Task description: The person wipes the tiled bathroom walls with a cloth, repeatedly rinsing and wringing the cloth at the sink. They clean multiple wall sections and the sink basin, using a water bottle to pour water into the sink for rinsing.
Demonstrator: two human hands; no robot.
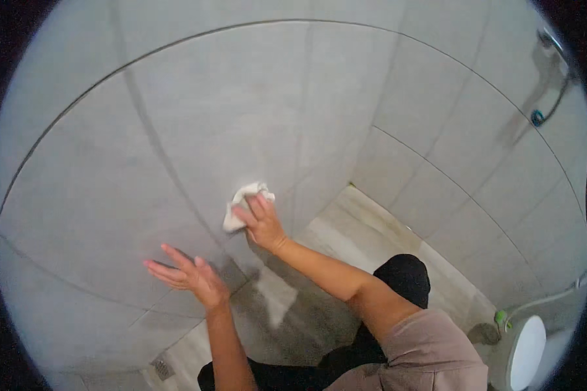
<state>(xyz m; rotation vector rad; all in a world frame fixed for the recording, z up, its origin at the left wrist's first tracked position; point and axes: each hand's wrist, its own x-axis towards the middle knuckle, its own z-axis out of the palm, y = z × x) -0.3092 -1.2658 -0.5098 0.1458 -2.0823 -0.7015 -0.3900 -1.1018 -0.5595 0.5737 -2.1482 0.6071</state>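
My right hand (pixel 264 225) presses a crumpled white cloth (pixel 243 197) against the light grey tiled wall (pixel 222 124), low down near where the wall meets the floor. Its fingers are bent over the cloth, and part of the cloth sticks out above and to the left of them. To the left and lower, my left hand (pixel 192 277) is held up close to the same wall with its fingers spread and nothing in them. Whether its fingertips touch the tiles I cannot tell.
Pale tiled floor (pixel 329 228) lies below, with a drain grate (pixel 163 369) at the lower left. A second tiled wall (pixel 463 150) meets the first at a corner. A chrome shower fitting (pixel 554 45) hangs upper right. A white toilet (pixel 527 355) stands lower right, beside a green valve (pixel 501 318).
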